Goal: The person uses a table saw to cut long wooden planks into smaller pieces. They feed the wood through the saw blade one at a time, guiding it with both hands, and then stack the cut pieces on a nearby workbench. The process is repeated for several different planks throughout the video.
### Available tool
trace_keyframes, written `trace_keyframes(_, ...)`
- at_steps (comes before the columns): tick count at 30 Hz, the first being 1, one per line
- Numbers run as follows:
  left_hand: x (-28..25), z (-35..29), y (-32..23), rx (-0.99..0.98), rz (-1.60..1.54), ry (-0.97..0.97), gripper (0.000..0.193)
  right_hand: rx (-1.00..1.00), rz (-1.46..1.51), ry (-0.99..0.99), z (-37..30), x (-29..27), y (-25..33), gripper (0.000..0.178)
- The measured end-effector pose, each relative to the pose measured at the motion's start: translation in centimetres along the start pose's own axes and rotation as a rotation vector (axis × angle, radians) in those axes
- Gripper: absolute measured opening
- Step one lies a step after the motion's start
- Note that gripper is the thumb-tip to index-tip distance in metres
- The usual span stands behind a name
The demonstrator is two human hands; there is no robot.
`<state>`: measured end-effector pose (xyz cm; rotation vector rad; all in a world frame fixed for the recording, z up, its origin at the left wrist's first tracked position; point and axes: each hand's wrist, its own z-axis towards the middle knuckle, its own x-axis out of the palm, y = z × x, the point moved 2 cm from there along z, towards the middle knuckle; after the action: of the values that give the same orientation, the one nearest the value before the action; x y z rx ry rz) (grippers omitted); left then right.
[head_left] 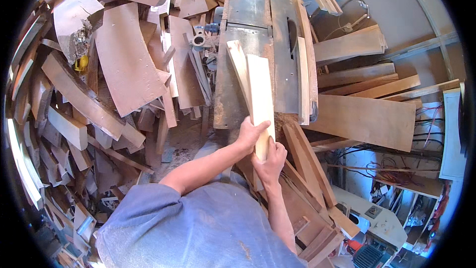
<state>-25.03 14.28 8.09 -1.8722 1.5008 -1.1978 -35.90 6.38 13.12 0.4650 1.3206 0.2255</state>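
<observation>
A pale wooden board (261, 89) slants up from my hands over the metal table of a woodworking machine (243, 12). My left hand (252, 135) is closed around its left side, thumb across the top face. Nearer to me, my right hand (270, 164) grips the board's lower end, thumb on top. A second pale strip (238, 62) shows beside and partly under the board, fanned out to the left. Its lower part is hidden behind the board and my left hand, so I cannot tell whether it is also held.
Heaps of curved and flat offcuts (130, 59) crowd the left. Long boards (364, 119) lean along the right, near tangled cables (391, 168). A wooden fence (303, 79) runs along the machine's right table. Loose planks (310, 168) lie beside my right arm.
</observation>
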Motion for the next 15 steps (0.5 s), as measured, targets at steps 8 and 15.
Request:
trace_keyframes(8,-11.7,5.4,-2.7,0.12,0.051,-0.296,0.045,0.148,-0.087,0.087,5.9,5.3,-4.0,0.083)
trace_keyframes(15,-12.2,7.9,-2.6,0.202,0.212,-0.264,0.052,0.285,0.057,0.257,2.6,8.1,-9.4,0.068)
